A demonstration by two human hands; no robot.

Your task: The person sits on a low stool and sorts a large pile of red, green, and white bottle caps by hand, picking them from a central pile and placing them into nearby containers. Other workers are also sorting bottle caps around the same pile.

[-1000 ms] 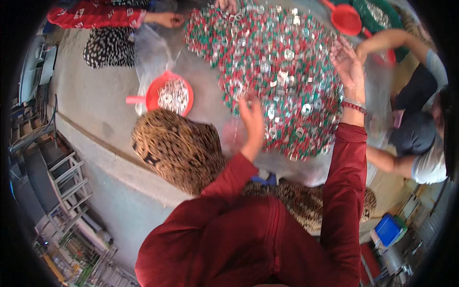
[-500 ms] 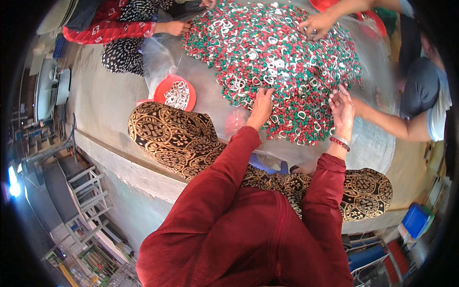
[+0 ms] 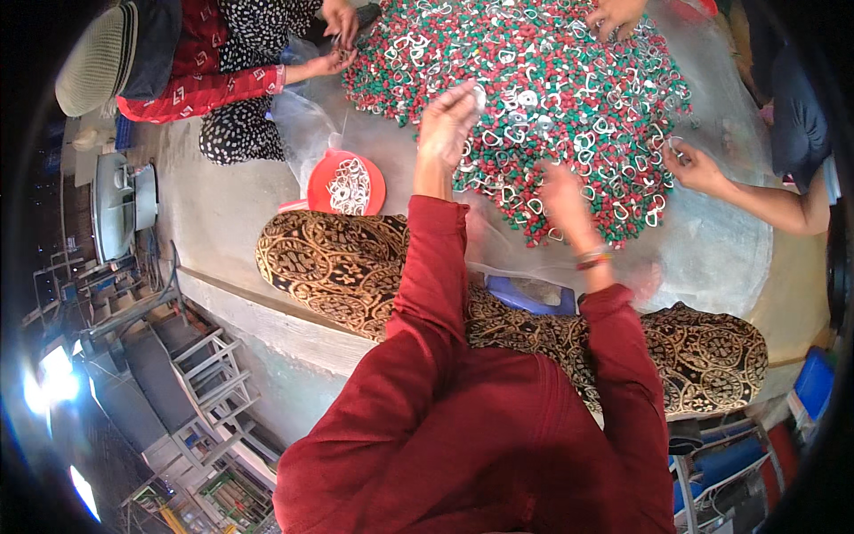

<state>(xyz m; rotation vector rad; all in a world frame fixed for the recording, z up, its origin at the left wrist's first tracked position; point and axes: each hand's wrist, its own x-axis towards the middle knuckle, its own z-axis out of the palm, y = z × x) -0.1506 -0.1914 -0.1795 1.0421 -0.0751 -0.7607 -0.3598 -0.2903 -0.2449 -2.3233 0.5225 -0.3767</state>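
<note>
A wide heap of small red and green pieces (image 3: 427, 80), mixed with white D-shaped rings (image 3: 583, 141) and a few round white discs (image 3: 527, 98), lies in front of me on clear plastic sheeting. Raised over its near left side, my left hand (image 3: 449, 125) is closed, with a round white piece (image 3: 480, 98) at its fingertips. My right hand (image 3: 565, 203) is over the near part of the heap, its fingers smeared by motion. A beaded bracelet (image 3: 592, 260) circles that wrist. To my left stands a red plastic bowl (image 3: 377, 189) containing white rings.
A co-worker's hands (image 3: 334, 60) are at the heap's far left edge. Another person's hands (image 3: 698, 169) reach in from the right. A blue plastic object (image 3: 531, 296) lies between my legs. The raised floor ends at a pale ledge (image 3: 267, 320) on the left.
My left hand has risen from the heap's near edge, now showing a round white piece. My right hand has moved left and down over the heap. The co-workers' hands have shifted.
</note>
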